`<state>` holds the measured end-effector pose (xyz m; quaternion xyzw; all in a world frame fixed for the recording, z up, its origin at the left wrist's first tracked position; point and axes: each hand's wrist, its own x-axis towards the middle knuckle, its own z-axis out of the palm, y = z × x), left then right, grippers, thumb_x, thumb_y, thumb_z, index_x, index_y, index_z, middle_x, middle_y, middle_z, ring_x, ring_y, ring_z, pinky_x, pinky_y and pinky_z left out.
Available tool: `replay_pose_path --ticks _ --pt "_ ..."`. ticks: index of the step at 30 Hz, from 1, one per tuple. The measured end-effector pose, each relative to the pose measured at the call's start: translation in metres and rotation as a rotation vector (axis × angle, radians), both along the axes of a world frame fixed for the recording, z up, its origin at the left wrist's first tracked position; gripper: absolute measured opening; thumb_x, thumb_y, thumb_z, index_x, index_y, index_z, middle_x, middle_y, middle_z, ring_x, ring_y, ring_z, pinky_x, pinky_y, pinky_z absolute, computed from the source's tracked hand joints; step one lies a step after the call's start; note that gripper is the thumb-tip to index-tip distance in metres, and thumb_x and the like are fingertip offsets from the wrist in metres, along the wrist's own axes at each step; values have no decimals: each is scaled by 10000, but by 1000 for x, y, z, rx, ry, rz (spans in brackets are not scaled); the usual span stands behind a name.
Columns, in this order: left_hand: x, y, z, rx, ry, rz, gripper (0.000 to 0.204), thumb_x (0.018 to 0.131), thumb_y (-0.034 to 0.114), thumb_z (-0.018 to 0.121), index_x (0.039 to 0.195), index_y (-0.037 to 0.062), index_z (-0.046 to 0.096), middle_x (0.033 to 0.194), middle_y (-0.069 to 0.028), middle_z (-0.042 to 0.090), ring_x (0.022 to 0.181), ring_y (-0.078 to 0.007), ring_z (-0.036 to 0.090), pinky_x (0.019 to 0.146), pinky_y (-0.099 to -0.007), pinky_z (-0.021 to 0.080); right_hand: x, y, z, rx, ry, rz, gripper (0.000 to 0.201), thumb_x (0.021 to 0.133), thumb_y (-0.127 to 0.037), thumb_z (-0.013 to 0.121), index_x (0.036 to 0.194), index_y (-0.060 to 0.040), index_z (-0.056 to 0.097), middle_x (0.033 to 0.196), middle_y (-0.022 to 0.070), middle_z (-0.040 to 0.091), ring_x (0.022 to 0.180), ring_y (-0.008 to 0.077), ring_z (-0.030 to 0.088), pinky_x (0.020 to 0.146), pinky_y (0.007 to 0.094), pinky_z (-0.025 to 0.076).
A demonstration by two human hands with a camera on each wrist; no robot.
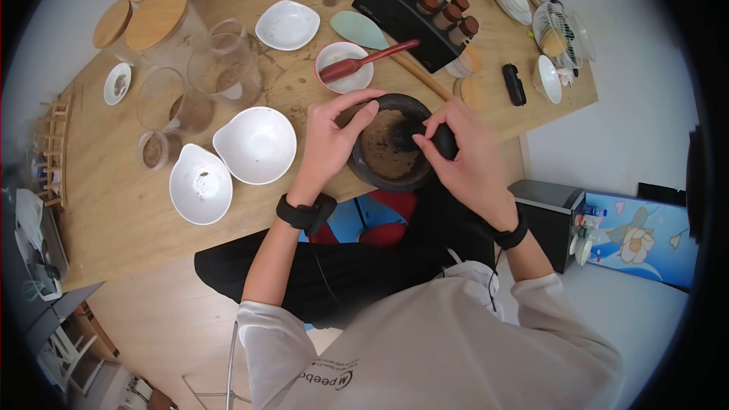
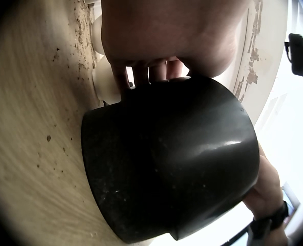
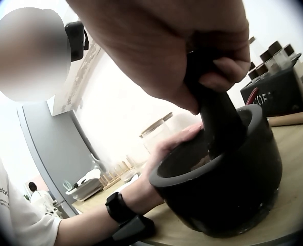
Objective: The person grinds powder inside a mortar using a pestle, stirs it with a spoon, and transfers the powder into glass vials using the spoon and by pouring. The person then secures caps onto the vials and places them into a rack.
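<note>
A black mortar [image 1: 363,172] with brown powder [image 1: 382,144] inside stands at the table's front edge. The left hand [image 1: 334,137] holds its left rim, thumb and fingers at the rim; in the left wrist view the mortar [image 2: 172,159] fills the middle, below the hand [image 2: 166,36]. Curled round the black pestle [image 1: 446,142] is the right hand [image 1: 471,156]. In the right wrist view the pestle [image 3: 218,120] leans inside the mortar [image 3: 223,189], its lower end hidden behind the rim, with the right hand [image 3: 192,56] gripping its top.
Left of the mortar lie two white bowls [image 1: 262,144] [image 1: 199,196] and clear jars [image 1: 220,68]. Behind it are a red-rimmed bowl [image 1: 364,80] with a red spatula [image 1: 345,68], a wooden-handled green spatula [image 1: 358,29] and a black rack [image 1: 380,4] of lidded bottles.
</note>
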<state>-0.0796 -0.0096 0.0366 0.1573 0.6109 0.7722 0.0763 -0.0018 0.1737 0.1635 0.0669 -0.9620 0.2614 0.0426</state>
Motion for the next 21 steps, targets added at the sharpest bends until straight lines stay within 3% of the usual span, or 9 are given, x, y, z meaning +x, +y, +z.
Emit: replay_pose_path --ticks 4,11,13,21 --pt "-1 1 -1 5 13 5 221 996 93 711 1162 -27 793 1032 -115 829 969 -148 766 916 -310 580 6 -12 -5 -216 -57 65 193 915 -37 767 987 -45 587 949 141 589 855 378 614 744 433 485" --pt "0 -2 3 -19 -2 5 219 994 91 711 1160 -28 792 1034 -117 830 984 -152 769 922 -311 580 -11 -9 -16 -259 -67 -17 187 924 -25 753 989 -45 579 944 135 562 855 369 591 750 417 479" --pt "-1 0 1 -14 23 13 220 993 96 715 1159 -24 794 1035 -120 830 979 -152 769 922 -312 579 -11 3 -15 -148 70 15 195 916 -28 766 988 -44 585 946 130 560 835 360 583 742 410 477" --pt "0 0 0 0 -4 -3 217 993 90 715 1161 -21 796 1042 -118 830 970 -152 769 915 -310 580 3 2 -3 -192 -72 69 205 900 -22 783 979 -43 595 966 127 589 815 355 598 718 411 476"
